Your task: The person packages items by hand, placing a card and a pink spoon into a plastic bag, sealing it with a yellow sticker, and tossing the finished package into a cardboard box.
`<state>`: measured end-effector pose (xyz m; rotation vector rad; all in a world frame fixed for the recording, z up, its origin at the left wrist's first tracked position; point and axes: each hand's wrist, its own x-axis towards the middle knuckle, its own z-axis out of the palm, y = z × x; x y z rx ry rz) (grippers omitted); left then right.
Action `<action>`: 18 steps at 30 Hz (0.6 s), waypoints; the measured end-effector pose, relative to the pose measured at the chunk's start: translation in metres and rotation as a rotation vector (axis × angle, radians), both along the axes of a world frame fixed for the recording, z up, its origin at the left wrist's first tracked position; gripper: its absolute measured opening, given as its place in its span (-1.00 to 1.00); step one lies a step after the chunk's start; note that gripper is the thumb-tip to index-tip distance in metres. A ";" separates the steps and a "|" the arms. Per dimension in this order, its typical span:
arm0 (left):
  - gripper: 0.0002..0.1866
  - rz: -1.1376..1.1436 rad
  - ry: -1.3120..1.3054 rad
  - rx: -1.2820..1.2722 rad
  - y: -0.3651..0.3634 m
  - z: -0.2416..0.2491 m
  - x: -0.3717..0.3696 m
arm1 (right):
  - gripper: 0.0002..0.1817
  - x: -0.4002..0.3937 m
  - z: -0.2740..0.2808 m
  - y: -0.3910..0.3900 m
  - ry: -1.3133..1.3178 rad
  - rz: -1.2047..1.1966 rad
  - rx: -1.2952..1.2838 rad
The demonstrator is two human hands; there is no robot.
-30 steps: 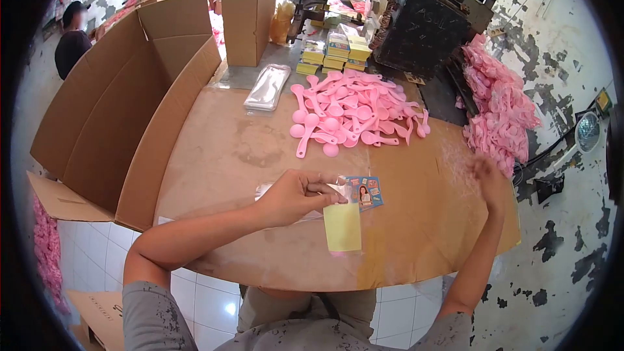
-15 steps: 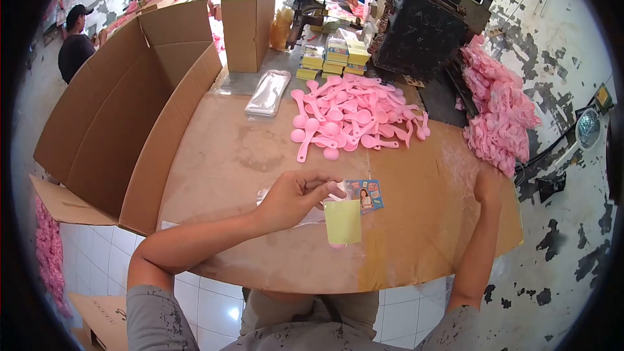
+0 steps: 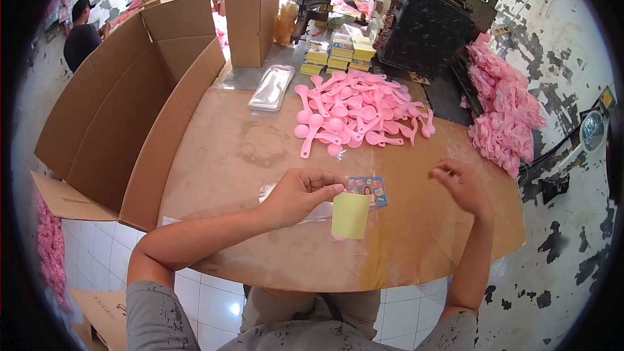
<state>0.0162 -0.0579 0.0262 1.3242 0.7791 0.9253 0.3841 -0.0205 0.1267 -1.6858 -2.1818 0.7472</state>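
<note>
My left hand (image 3: 302, 198) is closed, thumb against fingers, on the top of a small clear plastic bag with a pale yellow card (image 3: 350, 216) in front. A bit of pink shows below the card, probably a spoon. Behind it on the cardboard lies a blue printed card (image 3: 378, 196). Under my left hand some clear plastic (image 3: 313, 216) is partly hidden. Over the right side of the table, my right hand (image 3: 463, 187) hangs with loosely bent fingers, nothing visible in them. A heap of pink spoons (image 3: 354, 114) lies beyond both hands.
Clear bags (image 3: 272, 89) lie in a stack behind, near piles of cards (image 3: 338, 52). A large open carton (image 3: 123, 117) stands left. Bagged pink items (image 3: 500, 110) are heaped right, beside a black machine (image 3: 426, 29). Two other people work farther back.
My right hand has moved left from near the bagged pink heap, and its fingers have loosened. My left hand keeps its hold on the bag, almost in place.
</note>
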 end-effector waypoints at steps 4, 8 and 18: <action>-0.69 0.013 -0.019 -0.039 -0.003 -0.001 0.002 | -0.59 -0.069 -0.033 -0.019 0.343 0.329 -0.038; -0.70 0.064 -0.071 -0.062 -0.012 0.010 0.004 | -0.62 -0.110 -0.054 -0.020 0.600 0.375 -0.175; -0.68 0.107 0.038 0.019 -0.004 0.005 -0.001 | -0.77 -0.117 -0.074 -0.013 0.897 0.165 -0.336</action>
